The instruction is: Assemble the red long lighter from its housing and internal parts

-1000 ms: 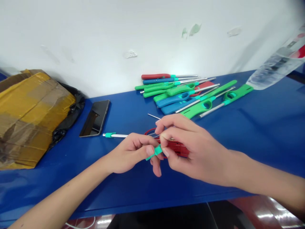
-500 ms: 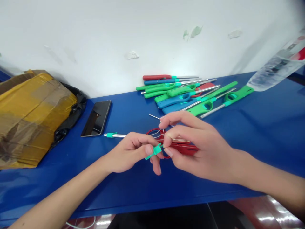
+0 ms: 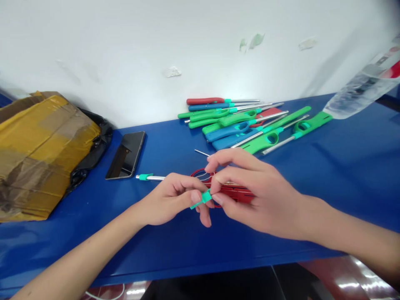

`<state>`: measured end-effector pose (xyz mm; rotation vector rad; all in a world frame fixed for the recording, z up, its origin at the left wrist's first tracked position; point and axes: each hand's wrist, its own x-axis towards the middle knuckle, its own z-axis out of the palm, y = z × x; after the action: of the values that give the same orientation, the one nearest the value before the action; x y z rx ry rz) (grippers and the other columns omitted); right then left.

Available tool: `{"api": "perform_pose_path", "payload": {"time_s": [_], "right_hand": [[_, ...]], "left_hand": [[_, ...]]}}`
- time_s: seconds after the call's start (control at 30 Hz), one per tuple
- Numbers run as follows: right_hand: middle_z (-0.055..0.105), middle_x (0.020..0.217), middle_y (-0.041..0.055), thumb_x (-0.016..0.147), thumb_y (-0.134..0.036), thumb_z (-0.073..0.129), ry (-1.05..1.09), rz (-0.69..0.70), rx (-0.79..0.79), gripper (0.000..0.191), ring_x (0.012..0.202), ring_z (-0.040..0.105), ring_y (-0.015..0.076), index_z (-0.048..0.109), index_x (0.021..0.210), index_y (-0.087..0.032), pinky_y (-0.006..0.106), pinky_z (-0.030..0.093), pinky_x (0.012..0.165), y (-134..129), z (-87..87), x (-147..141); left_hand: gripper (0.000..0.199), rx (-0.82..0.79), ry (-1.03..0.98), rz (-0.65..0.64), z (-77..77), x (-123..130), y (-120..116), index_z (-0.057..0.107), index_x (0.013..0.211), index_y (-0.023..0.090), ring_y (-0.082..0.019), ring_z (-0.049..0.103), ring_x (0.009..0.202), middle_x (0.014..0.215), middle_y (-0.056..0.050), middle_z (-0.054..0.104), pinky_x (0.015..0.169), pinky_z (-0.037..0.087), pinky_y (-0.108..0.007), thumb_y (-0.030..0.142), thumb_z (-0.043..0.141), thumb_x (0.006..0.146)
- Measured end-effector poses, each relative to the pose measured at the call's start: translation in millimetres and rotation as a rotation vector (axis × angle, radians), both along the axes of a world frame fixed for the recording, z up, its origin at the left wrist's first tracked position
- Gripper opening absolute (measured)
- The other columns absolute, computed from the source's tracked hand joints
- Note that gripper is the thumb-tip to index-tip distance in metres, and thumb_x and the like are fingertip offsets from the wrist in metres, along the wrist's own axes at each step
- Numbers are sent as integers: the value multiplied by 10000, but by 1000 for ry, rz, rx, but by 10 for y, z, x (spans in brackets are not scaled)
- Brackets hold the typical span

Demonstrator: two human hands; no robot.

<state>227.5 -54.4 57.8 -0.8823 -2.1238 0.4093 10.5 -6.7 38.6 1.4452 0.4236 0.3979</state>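
1. We are viewing a taped box [image 3: 53, 158] left of the phone [image 3: 126, 155], with black plastic [image 3: 103, 129] bunching between them.
2. The phone is lying flat on the blue table [image 3: 343, 200].
3. Just right of the phone's near end, a metal tube [image 3: 155, 178] with a teal collar [image 3: 144, 177] is lying.
4. Right of the phone and nearer us, our left hand [image 3: 175, 200] is gripping the teal piece [image 3: 205, 198] between thumb and fingers.
5. Farther right of the phone, we are holding that piece at a slant, right end higher.
6. Right of the phone, a red casing [image 3: 237, 193] is lying partly hidden behind our right hand [image 3: 265, 202].
7. Right of the phone, lighters [image 3: 229, 132] with red, blue and green handles are overlapping.
8. Right of the phone, our right hand is bringing thumb and index fingertips together at the piece's right end; we cannot tell whether they are gripping it.
9. Well right of the phone, we are seeing a clear bottle [image 3: 353, 93].
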Motion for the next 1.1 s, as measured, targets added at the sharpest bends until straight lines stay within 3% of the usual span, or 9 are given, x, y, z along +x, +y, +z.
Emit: {"api": "perform_pose_path", "payload": {"time_s": [0.37, 0.6, 1.1], "right_hand": [[644, 1013, 93, 841, -82, 564, -8, -30, 80, 116, 1019, 622, 161, 583, 769, -171, 282, 495, 921, 37, -64, -65], [647, 974, 97, 813, -55, 545, -35, -55, 177, 130, 1000, 632, 195, 559, 769, -176, 335, 511, 880, 125, -96, -64], [598, 1138, 97, 887, -171, 600, -14, -44, 133, 58, 1102, 600, 218, 630, 846, -198, 388, 513, 933, 250, -116, -9]], "left_hand": [[334, 23, 18, 79, 33, 21, -5, 727, 922, 121, -114, 681, 690, 717, -39, 747, 732, 541, -207, 433, 609, 921], [361, 158, 72, 138, 59, 29, 50, 741, 924, 131, -108, 673, 680, 708, -31, 749, 719, 522, -193, 470, 617, 907], [390, 296, 74, 187, 25, -22, 191, 730, 921, 117, -130, 670, 671, 717, -59, 753, 669, 509, -216, 483, 594, 923]]}}
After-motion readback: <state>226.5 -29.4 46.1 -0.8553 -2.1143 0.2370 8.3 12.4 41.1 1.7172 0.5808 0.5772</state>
